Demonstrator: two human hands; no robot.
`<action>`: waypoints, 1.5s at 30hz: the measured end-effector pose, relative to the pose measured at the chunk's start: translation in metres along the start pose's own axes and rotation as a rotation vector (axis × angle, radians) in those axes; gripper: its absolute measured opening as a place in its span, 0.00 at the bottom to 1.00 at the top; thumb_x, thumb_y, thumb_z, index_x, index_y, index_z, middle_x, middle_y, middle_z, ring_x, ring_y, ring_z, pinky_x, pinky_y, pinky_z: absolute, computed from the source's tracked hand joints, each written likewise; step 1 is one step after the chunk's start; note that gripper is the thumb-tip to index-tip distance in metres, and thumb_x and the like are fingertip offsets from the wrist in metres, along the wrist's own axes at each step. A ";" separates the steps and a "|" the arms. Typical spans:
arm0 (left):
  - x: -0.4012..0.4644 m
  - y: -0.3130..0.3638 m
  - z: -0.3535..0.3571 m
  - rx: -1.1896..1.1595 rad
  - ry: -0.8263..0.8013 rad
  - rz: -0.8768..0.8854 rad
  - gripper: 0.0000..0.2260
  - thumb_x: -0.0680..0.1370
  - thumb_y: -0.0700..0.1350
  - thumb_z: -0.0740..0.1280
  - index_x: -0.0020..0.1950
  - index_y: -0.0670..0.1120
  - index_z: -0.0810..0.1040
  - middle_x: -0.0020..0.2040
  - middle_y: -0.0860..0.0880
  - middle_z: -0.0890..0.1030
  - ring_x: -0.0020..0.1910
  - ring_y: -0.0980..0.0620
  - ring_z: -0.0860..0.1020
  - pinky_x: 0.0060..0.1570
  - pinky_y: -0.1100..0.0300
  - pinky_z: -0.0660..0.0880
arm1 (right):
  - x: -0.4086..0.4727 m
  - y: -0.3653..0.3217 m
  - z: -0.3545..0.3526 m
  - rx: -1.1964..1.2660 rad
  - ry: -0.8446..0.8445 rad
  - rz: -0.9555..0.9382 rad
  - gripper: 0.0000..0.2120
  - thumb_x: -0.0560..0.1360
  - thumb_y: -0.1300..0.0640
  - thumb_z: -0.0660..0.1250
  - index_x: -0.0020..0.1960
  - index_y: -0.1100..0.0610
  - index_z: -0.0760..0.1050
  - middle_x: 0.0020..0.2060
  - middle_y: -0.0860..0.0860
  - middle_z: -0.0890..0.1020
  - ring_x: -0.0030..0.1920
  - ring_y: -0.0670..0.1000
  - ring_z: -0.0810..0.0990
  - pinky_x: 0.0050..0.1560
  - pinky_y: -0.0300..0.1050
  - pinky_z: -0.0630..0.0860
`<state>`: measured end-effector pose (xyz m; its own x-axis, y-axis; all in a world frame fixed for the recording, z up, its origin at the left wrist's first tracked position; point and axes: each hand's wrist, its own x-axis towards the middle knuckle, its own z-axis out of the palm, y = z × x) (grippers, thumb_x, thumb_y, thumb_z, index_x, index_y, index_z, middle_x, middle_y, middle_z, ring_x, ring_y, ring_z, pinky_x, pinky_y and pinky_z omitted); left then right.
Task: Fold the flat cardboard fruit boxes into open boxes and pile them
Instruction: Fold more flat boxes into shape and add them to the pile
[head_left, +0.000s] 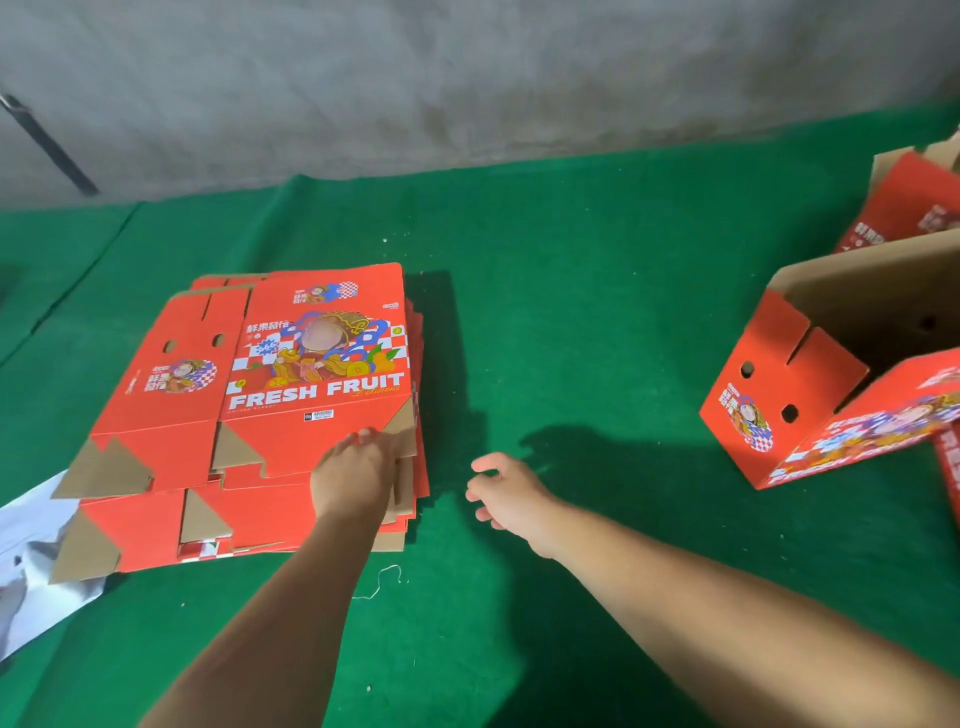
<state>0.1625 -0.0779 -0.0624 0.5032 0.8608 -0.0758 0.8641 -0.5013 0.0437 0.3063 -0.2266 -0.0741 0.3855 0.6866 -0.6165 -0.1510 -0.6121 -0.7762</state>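
Green cloth (571, 312) is carrying the stack (249, 415) at left; left hand (353, 467) is pinching its top sheet's near-right corner, while right hand (506, 491) is hovering beside, loosely open, empty.

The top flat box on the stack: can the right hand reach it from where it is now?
Probably yes. The right hand hovers open over bare green mat just beside the top flat box; nothing lies between them.

Ahead of me, a stained grey concrete wall (467, 78); green felt-like floor covering (571, 312) underneath, evenly lit.
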 end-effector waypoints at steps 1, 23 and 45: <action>0.001 0.005 -0.003 0.064 -0.009 0.019 0.08 0.84 0.41 0.59 0.59 0.44 0.75 0.49 0.46 0.82 0.47 0.44 0.82 0.45 0.52 0.79 | 0.000 -0.004 0.000 -0.009 -0.004 -0.020 0.20 0.80 0.56 0.61 0.71 0.49 0.70 0.55 0.55 0.82 0.43 0.49 0.80 0.48 0.46 0.79; -0.060 -0.024 -0.017 -0.309 -0.037 0.296 0.26 0.80 0.51 0.68 0.78 0.51 0.67 0.69 0.46 0.78 0.70 0.40 0.74 0.70 0.47 0.71 | 0.035 -0.061 0.047 0.258 0.178 0.013 0.06 0.83 0.59 0.62 0.57 0.58 0.77 0.36 0.54 0.78 0.32 0.51 0.73 0.31 0.44 0.70; -0.084 0.046 -0.057 -1.223 -0.316 -0.008 0.12 0.84 0.49 0.64 0.57 0.45 0.84 0.46 0.45 0.88 0.48 0.43 0.84 0.52 0.51 0.78 | -0.165 0.006 -0.178 0.050 0.665 -0.281 0.18 0.78 0.64 0.62 0.50 0.46 0.86 0.33 0.56 0.80 0.33 0.54 0.71 0.32 0.46 0.66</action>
<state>0.1599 -0.1683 0.0025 0.6218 0.7203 -0.3076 0.3877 0.0581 0.9199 0.4035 -0.4131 0.0459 0.8856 0.4219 -0.1941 -0.0002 -0.4177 -0.9086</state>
